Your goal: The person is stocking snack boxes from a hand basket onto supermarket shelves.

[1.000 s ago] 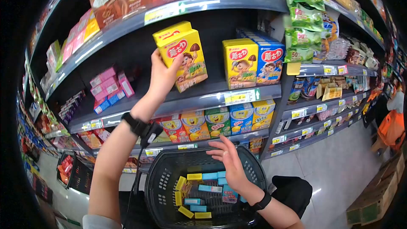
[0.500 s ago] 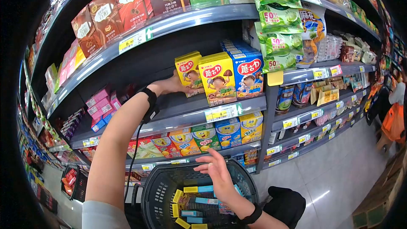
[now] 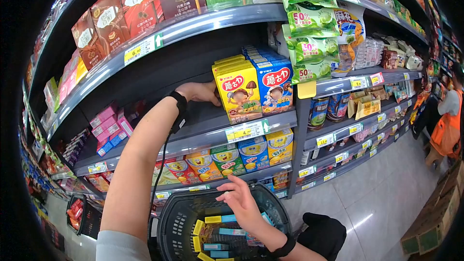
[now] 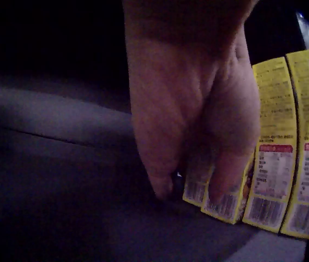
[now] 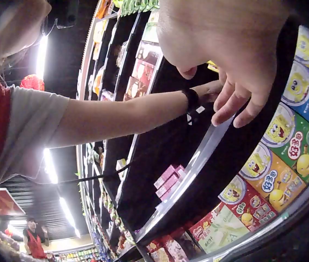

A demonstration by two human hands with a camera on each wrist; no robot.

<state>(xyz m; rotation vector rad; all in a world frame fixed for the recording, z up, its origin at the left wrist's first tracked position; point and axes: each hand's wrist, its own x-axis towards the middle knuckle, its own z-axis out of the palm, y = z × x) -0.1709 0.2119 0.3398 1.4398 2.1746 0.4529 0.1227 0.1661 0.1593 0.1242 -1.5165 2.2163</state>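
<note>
Yellow boxes point(image 3: 239, 97), blue boxes point(image 3: 275, 91)

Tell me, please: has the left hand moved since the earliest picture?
Yes. In the head view, the left hand has moved right along the shelf, closer to the hanging green packets.

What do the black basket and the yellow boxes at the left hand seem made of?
Black basket: probably rigid plastic, low sheen; moulded-looking slots pierce its walls.
Yellow boxes: likely thin cardboard, perhaps lightly glossy; flat printed faces, straight edges.
</note>
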